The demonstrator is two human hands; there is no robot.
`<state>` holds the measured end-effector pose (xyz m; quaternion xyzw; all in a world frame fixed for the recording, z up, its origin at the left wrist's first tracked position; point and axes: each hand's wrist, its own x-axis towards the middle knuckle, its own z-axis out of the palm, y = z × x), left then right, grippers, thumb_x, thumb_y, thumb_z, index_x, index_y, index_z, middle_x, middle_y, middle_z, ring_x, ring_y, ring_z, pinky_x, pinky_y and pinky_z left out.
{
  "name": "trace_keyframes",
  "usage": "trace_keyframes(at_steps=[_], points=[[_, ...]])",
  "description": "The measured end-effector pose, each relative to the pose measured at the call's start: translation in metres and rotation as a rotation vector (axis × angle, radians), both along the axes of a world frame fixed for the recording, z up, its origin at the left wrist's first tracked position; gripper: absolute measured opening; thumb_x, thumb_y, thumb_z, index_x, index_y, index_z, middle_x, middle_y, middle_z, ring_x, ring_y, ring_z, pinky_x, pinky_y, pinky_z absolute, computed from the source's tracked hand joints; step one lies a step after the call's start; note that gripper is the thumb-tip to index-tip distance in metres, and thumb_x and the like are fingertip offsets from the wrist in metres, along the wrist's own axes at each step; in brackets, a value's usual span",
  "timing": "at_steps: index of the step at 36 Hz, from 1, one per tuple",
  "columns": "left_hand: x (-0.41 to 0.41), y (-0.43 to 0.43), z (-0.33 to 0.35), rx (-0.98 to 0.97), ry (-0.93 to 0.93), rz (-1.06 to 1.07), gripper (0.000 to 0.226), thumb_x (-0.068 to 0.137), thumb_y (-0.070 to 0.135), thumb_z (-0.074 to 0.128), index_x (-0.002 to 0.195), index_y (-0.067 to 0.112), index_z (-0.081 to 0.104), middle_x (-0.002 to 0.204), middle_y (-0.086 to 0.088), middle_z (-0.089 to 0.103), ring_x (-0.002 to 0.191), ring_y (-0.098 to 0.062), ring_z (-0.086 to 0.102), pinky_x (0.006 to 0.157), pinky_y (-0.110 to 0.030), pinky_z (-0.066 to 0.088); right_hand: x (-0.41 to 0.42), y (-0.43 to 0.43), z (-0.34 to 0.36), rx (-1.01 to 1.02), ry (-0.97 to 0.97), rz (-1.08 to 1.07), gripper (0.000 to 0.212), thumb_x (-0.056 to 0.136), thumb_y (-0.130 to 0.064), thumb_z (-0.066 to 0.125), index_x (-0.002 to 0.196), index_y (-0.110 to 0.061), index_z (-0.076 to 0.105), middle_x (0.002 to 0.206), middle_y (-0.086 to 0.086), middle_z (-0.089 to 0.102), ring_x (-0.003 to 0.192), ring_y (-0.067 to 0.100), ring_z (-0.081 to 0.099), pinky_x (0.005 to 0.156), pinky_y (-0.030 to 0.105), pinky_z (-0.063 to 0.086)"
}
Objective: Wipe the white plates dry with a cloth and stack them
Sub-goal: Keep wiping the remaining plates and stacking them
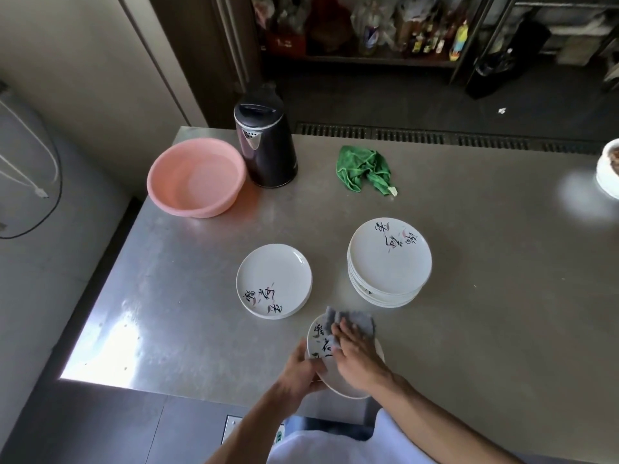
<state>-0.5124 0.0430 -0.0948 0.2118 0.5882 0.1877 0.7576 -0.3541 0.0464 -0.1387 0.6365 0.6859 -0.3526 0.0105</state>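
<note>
A white plate (322, 343) with black brush writing is tilted above the near edge of the steel table (469, 296). My left hand (301, 373) grips its lower left rim. My right hand (355, 353) lies flat on a grey cloth (351, 319) and presses it against the plate's face. A short stack of two or three white plates (273, 281) lies left of centre. A taller stack of several white plates (388, 262) stands to its right.
A pink basin (196, 177) and a dark electric kettle (264, 145) stand at the back left of the table. A crumpled green cloth (365, 169) lies behind the stacks. A white bowl (608, 169) sits at the right edge.
</note>
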Motion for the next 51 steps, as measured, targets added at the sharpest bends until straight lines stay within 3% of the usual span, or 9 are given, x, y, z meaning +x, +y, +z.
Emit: trace_keyframes(at_steps=[4, 10, 17, 20, 26, 32, 45, 49, 51], points=[[0.000, -0.002, -0.002, 0.009, -0.008, -0.028, 0.058, 0.076, -0.002, 0.054, 0.127, 0.027, 0.057, 0.115, -0.011, 0.074, 0.105, -0.032, 0.072, 0.088, -0.053, 0.061, 0.001, -0.012, -0.002, 0.020, 0.181, 0.176, 0.052, 0.107, -0.026, 0.032, 0.157, -0.012, 0.027, 0.165, -0.001, 0.006, 0.153, 0.018, 0.001, 0.122, 0.027, -0.007], [-0.001, -0.009, -0.009, -0.082, -0.020, 0.112, 0.075, 0.054, 0.001, 0.052, 0.126, 0.020, 0.057, 0.120, -0.023, 0.065, 0.104, -0.038, 0.063, 0.084, -0.056, 0.060, 0.023, -0.011, -0.005, -0.128, -0.037, -0.042, 0.058, 0.106, -0.036, 0.021, 0.160, -0.016, 0.012, 0.167, -0.002, -0.004, 0.154, 0.019, -0.003, 0.125, 0.037, -0.004], [0.010, -0.008, -0.006, -0.064, 0.046, 0.162, 0.046, 0.060, 0.012, 0.060, 0.104, 0.011, 0.047, 0.097, -0.018, 0.064, 0.088, -0.032, 0.063, 0.063, -0.039, 0.055, 0.020, -0.025, 0.027, -0.236, 0.447, -0.317, 0.045, 0.104, -0.047, 0.036, 0.144, -0.032, 0.048, 0.144, -0.004, 0.053, 0.134, 0.012, 0.047, 0.109, 0.024, 0.035], [0.010, -0.001, -0.002, -0.033, 0.129, 0.076, 0.040, 0.062, 0.022, 0.067, 0.097, 0.010, 0.049, 0.085, -0.012, 0.063, 0.079, -0.026, 0.064, 0.063, -0.035, 0.054, 0.016, -0.034, 0.030, -0.186, 0.525, -0.256, 0.042, 0.100, -0.053, 0.038, 0.138, -0.042, 0.052, 0.140, -0.020, 0.052, 0.130, -0.005, 0.046, 0.112, 0.020, 0.033], [0.009, -0.003, -0.006, 0.018, 0.047, -0.012, 0.052, 0.070, 0.009, 0.064, 0.121, 0.011, 0.057, 0.110, -0.019, 0.070, 0.093, -0.031, 0.073, 0.082, -0.050, 0.063, 0.018, -0.034, 0.006, 0.172, 0.255, 0.049, 0.061, 0.096, -0.032, 0.053, 0.153, -0.018, 0.037, 0.159, -0.013, 0.020, 0.151, 0.012, 0.017, 0.124, 0.031, 0.011], [0.003, -0.004, -0.005, 0.040, -0.040, -0.083, 0.048, 0.069, 0.008, 0.063, 0.115, 0.017, 0.071, 0.107, -0.015, 0.076, 0.097, -0.030, 0.074, 0.079, -0.043, 0.061, 0.025, -0.028, -0.010, 0.198, 0.058, 0.303, 0.064, 0.099, -0.030, 0.036, 0.159, -0.027, 0.013, 0.166, -0.004, 0.007, 0.154, 0.020, 0.000, 0.125, 0.037, -0.005], [0.010, -0.006, -0.013, -0.056, 0.031, 0.269, 0.058, 0.059, 0.001, 0.054, 0.117, 0.006, 0.057, 0.101, -0.029, 0.066, 0.097, -0.044, 0.065, 0.079, -0.058, 0.059, 0.018, -0.018, 0.010, 0.033, -0.307, -0.077, 0.060, 0.104, -0.041, 0.024, 0.159, -0.022, 0.010, 0.165, 0.004, 0.018, 0.151, 0.028, 0.013, 0.123, 0.047, 0.002], [0.012, 0.003, -0.010, -0.044, 0.153, 0.220, 0.019, 0.083, 0.005, 0.056, 0.100, 0.008, 0.050, 0.090, -0.019, 0.059, 0.086, -0.034, 0.060, 0.065, -0.039, 0.055, 0.013, -0.019, 0.022, 0.015, 0.141, -0.082, 0.056, 0.108, -0.032, 0.032, 0.159, -0.023, 0.012, 0.164, -0.010, 0.015, 0.152, 0.015, 0.015, 0.123, 0.028, 0.001], [0.012, 0.008, -0.006, -0.030, 0.172, 0.125, 0.029, 0.074, 0.019, 0.064, 0.097, 0.006, 0.052, 0.086, -0.015, 0.064, 0.082, -0.030, 0.064, 0.063, -0.035, 0.056, 0.009, -0.019, 0.025, -0.049, 0.366, -0.089, 0.057, 0.108, -0.030, 0.038, 0.159, -0.024, 0.013, 0.160, -0.019, 0.004, 0.152, 0.005, 0.003, 0.118, 0.013, 0.000]])
